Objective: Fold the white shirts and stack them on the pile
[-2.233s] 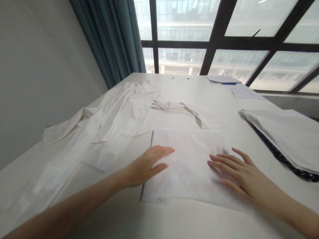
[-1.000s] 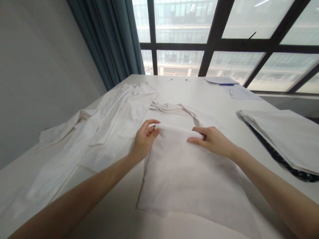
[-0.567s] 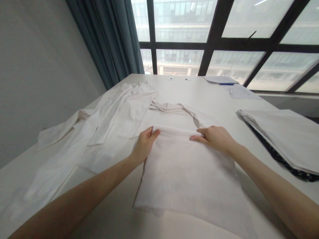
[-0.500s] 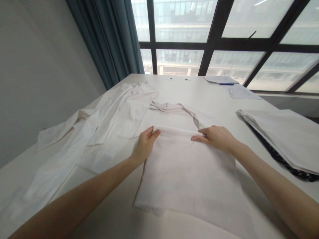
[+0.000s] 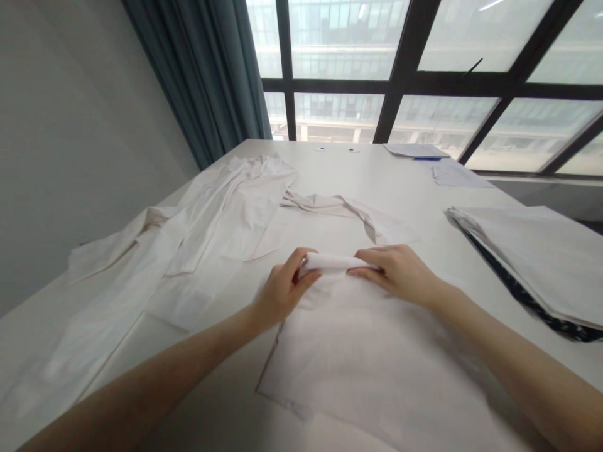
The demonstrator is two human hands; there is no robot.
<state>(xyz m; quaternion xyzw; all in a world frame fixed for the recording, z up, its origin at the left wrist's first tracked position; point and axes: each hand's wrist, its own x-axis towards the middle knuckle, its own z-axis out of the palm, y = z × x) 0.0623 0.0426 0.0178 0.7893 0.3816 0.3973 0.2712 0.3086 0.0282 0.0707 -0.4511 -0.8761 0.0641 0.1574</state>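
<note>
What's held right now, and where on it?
The white cloth, by its far edge: left hand at that edge's left end, right hand farther right along it, fingers and thumbs pinching.

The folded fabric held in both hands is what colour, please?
White folded fabric, shown best in the head view.

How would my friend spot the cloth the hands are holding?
Start at the windows, then come down the white table to the near middle. There the left hand and right hand pinch the far edge of a white cloth. Unlike the loose fabric to its left and the folded pile to its right, it is held.
</note>
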